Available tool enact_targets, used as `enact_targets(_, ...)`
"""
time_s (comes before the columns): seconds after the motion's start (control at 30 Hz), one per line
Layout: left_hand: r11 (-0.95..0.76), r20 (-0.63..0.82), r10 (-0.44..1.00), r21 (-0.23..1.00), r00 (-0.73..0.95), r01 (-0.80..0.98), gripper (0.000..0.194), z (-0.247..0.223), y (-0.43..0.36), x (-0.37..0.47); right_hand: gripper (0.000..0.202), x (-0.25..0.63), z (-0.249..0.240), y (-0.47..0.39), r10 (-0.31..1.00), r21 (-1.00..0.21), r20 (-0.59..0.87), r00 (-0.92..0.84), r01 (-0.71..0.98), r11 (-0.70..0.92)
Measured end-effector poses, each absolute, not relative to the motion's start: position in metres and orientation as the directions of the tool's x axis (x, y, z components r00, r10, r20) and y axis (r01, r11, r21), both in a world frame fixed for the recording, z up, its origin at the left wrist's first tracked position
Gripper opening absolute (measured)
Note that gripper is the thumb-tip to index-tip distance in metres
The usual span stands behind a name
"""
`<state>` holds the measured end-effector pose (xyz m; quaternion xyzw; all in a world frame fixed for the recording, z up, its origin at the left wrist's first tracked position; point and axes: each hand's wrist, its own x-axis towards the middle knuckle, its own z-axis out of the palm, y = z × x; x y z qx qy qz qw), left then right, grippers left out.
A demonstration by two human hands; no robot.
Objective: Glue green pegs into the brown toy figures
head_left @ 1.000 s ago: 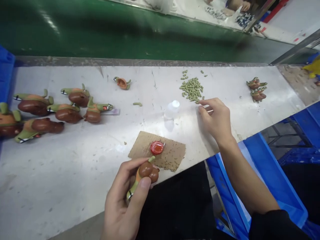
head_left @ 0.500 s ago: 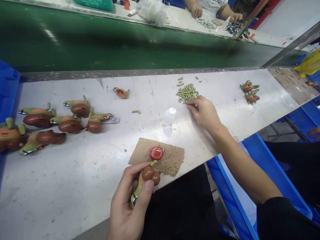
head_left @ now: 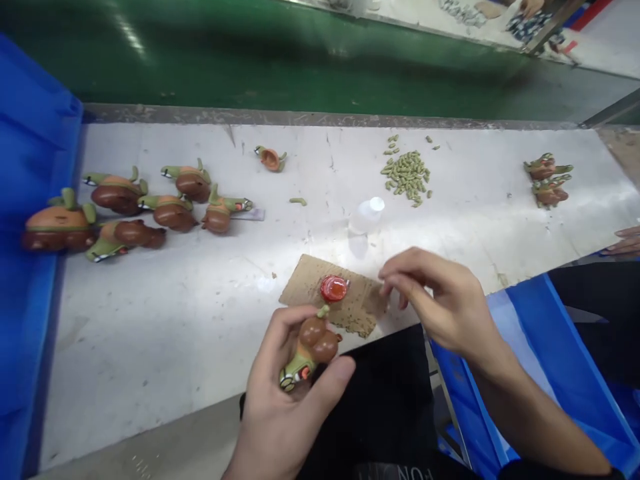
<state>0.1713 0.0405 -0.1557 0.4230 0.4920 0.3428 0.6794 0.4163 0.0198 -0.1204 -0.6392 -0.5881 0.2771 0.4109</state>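
Observation:
My left hand (head_left: 275,400) grips a small green-and-brown toy figure (head_left: 316,339) with two round brown bulges turned up and its painted face toward me. A green nub sticks out at its top. Over the right end of a cardboard piece (head_left: 303,277) hangs my right hand (head_left: 445,300), thumb and forefinger pinched together; whatever lies between the tips is too small to make out. A round dish of red-orange liquid (head_left: 333,288) rests on the cardboard, just beyond the figure. Farther back is a pile of small green pieces (head_left: 407,175).
A translucent white-capped bottle (head_left: 367,216) stands behind the cardboard. Several similar figures (head_left: 173,213) lie at left beside a blue bin (head_left: 30,267). A hollow shell part (head_left: 271,159) lies farther back; two figures (head_left: 549,190) lie at right. Another person's hand (head_left: 624,241) shows at the right edge.
My right hand has come back from the green pile toward the figure. My left hand has turned the figure so more of its face shows, its thumb lifted. The view has shifted left.

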Motion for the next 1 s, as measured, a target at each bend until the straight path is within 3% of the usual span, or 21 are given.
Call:
enact_targets(0.17, 0.365, -0.288, 0.884, 0.918, 0.368, -0.158, 0.028, -0.149, 0.044, 0.191, 0.02, 0.38, -0.121, -0.004, 0.979, -0.875, 0.203, 0.026, 0.454, 0.169)
enact_targets(0.5, 0.441, -0.345, 0.857, 0.875, 0.382, -0.198, 0.028, -0.142, 0.049, 0.193, 0.021, 0.38, -0.112, -0.006, 0.977, -0.852, 0.192, -0.094, 0.478, 0.213)
enact_targets(0.7, 0.434, -0.3, 0.872, 0.84, 0.387, -0.326, 0.027, -0.154, 0.045, 0.185, 0.019, 0.376, -0.12, -0.001, 0.99, -0.99, -0.047, 0.135, 0.125, -0.064)
enact_targets(0.83, 0.413, -0.272, 0.887, 0.826, 0.372, -0.382, 0.029, -0.158, 0.041, 0.186, 0.013, 0.368, -0.123, 0.003, 0.975, -0.975, -0.188, 0.118, -0.139, -0.171)
enact_targets(1.0, 0.351, -0.232, 0.928, 0.811, 0.292, -0.469, 0.03, -0.154, 0.04, 0.196, 0.011, 0.357, -0.123, 0.007, 0.965, -0.944, -0.222, 0.138, -0.278, -0.178)
